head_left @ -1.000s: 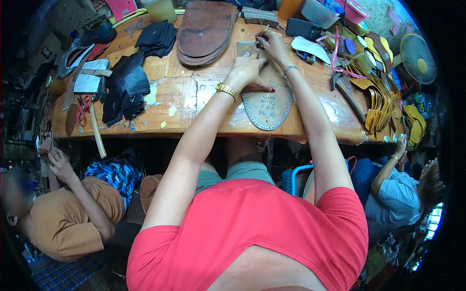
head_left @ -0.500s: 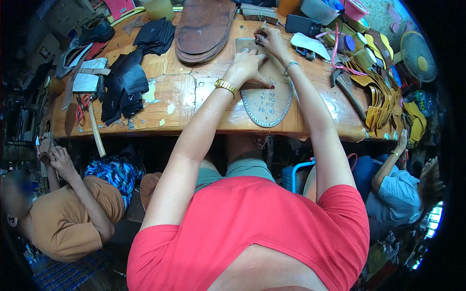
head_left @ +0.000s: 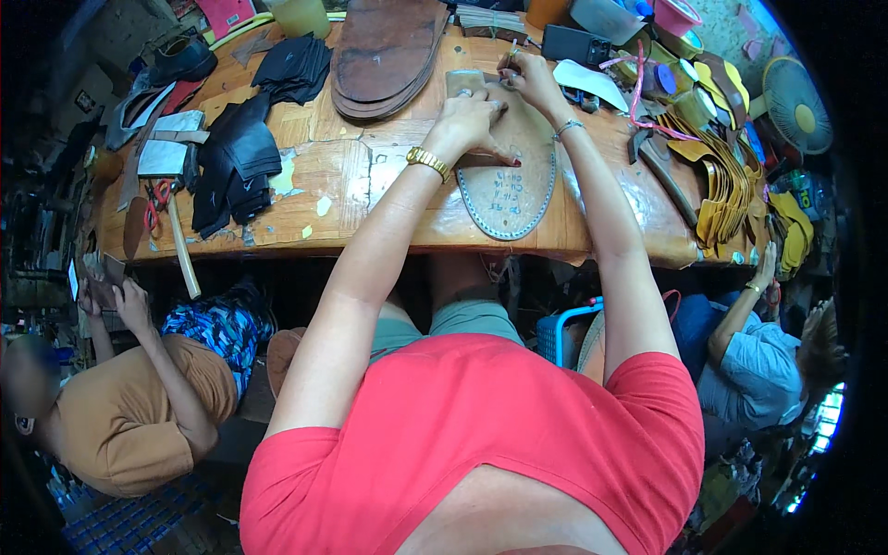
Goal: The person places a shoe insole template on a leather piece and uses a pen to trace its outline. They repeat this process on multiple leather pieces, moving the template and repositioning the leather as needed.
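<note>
The sole-shaped tan leather piece [head_left: 513, 190] lies flat on the wooden bench [head_left: 324, 171], toward 1 o'clock from mid-view, rounded end nearest the wearer. Its pale dotted border is done from about 8 through 6 to 4 o'clock, and handwriting is already on it; whether the border closes at 12 is hidden, so what is left seems confined to the far end, where attention sits. The left hand [head_left: 472, 125] spreads over it, thumb and fingers apart, pinning rather than clamping; the right hand [head_left: 532, 83] appears pinched around a slim implement [head_left: 513, 56], too small to identify. Against half a second ago, the right hand has shifted slightly toward 3 o'clock; the left remains planted.
</note>
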A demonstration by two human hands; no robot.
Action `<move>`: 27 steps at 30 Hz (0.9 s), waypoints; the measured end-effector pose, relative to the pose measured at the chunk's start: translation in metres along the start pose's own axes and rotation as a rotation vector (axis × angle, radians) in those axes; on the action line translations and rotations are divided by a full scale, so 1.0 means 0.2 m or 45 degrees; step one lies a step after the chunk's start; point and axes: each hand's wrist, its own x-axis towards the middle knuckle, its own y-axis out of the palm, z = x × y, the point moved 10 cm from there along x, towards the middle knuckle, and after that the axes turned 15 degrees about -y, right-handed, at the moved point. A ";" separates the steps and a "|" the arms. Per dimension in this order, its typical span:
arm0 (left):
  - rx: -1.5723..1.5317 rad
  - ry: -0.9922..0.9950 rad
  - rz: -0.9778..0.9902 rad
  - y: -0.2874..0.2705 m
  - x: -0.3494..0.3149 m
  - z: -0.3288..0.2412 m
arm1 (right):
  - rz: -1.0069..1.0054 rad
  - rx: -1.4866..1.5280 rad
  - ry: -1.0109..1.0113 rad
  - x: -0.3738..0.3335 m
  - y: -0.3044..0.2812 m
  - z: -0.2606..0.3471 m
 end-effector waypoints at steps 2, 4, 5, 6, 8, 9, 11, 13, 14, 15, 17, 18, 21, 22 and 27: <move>-0.007 0.008 -0.017 0.00 0.00 0.00 | -0.002 -0.005 0.013 -0.03 -0.03 -0.04; -0.012 0.002 -0.002 -0.01 0.00 0.00 | -0.003 -0.028 0.031 -0.05 -0.05 -0.07; -0.014 -0.001 0.005 -0.02 -0.01 -0.01 | 0.001 -0.006 0.045 -0.06 -0.05 -0.09; -0.017 -0.001 -0.001 -0.02 -0.01 0.00 | 0.006 0.019 0.056 -0.07 -0.05 -0.09; -0.023 -0.001 -0.012 -0.02 -0.01 0.00 | 0.002 0.053 0.073 -0.06 -0.05 -0.09; -0.019 0.003 -0.013 -0.02 -0.01 0.00 | -0.008 0.059 0.085 -0.06 -0.05 -0.09; -0.010 0.011 -0.014 -0.03 -0.02 -0.01 | -0.033 0.021 0.099 -0.06 -0.06 -0.10; 0.003 0.014 -0.017 -0.03 -0.02 -0.02 | -0.067 -0.062 0.102 -0.05 -0.07 -0.12; 0.009 0.016 -0.018 -0.03 -0.02 -0.02 | -0.084 -0.057 0.122 -0.04 -0.06 -0.13; 0.010 0.017 -0.021 -0.03 -0.02 -0.02 | -0.100 -0.054 0.143 -0.05 -0.06 -0.15; 0.012 0.022 -0.026 -0.03 -0.02 -0.02 | -0.135 -0.076 0.139 -0.06 -0.06 -0.17; 0.012 0.023 -0.029 -0.03 -0.02 -0.02 | -0.151 -0.105 0.115 -0.06 -0.06 -0.17; 0.014 0.017 -0.030 -0.02 -0.01 -0.01 | -0.315 0.211 0.257 -0.11 -0.09 -0.22; 0.018 0.007 -0.023 -0.01 -0.01 -0.01 | -0.387 0.388 0.339 -0.14 -0.09 -0.23; 0.013 -0.009 0.001 -0.01 -0.01 -0.01 | -0.653 0.540 0.328 -0.26 -0.25 -0.17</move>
